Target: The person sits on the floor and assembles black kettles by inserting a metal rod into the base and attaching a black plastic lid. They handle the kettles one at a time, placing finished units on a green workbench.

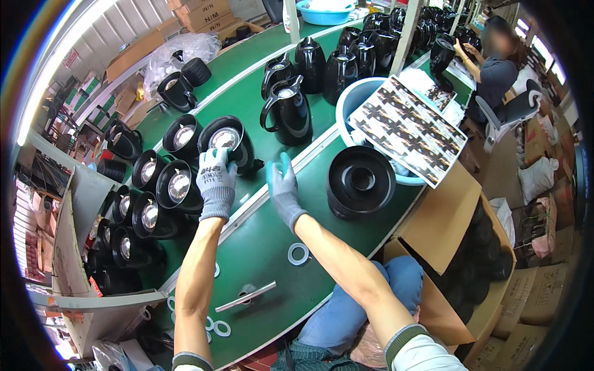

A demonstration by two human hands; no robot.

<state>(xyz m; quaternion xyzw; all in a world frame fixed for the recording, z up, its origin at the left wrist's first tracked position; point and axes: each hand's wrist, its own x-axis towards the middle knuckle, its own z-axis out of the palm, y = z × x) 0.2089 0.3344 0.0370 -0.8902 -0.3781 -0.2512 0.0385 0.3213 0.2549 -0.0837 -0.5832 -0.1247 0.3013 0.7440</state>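
My left hand point(216, 180), in a grey and white glove, grips the rim of a black jug body point(244, 150). That body lies tilted, its round opening toward me and a shiny silver liner point(224, 138) showing inside. Just to the right, my right hand point(283, 188), also gloved, hovers over the green table with fingers apart and nothing in it. Several similar black bodies with silver liners, such as one nearby point(180, 185), lie to the left. Beyond my hands stands an upright black jug with a handle point(292, 114). A round black stand point(361, 182) sits right of my right hand.
White rings point(299, 253) and a metal rod with a crosspiece point(245, 297) lie nearer me. A printed sheet point(408, 130) covers a blue basin point(344, 99). An open carton point(442, 229) holds black parts at right. A person point(495, 74) works at the far right.
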